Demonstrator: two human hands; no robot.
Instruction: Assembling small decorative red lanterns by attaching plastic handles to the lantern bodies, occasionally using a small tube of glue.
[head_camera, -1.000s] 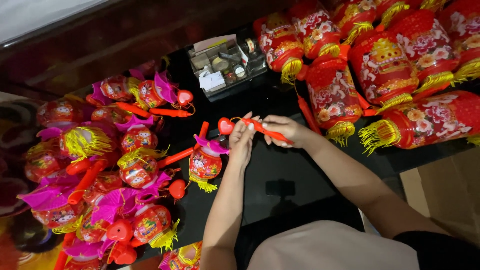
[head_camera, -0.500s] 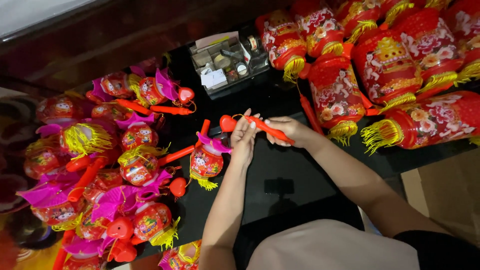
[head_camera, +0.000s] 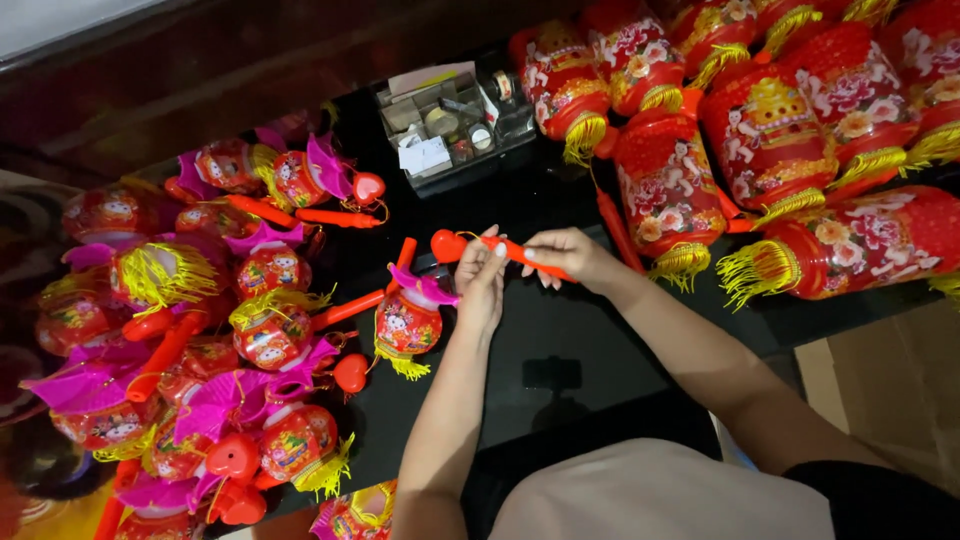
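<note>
The glossy black tabletop (head_camera: 560, 340) has one bare patch, straight in front of the person and below both hands; it runs down to the table's near edge. Left of that patch lies a crowded heap of small red toy lanterns with pink fins and yellow tassels (head_camera: 200, 330), spreading to the table's left edge. Right of and above the patch a row of large red paper lanterns with gold fringes (head_camera: 770, 130) fills the far right corner. Above the patch sits a small grey compartment box of odds and ends (head_camera: 450, 125).

Just above the bare patch, both hands meet on a slim orange-red plastic stick with a heart-shaped end (head_camera: 495, 248). The left hand (head_camera: 480, 285) has its fingers curled narrowly against the stick near the heart end. The right hand (head_camera: 565, 255) pinches the stick's other end between thumb and fingertips. One small toy lantern with a pink fin (head_camera: 408, 320) rests on the table just left of the left hand.
</note>
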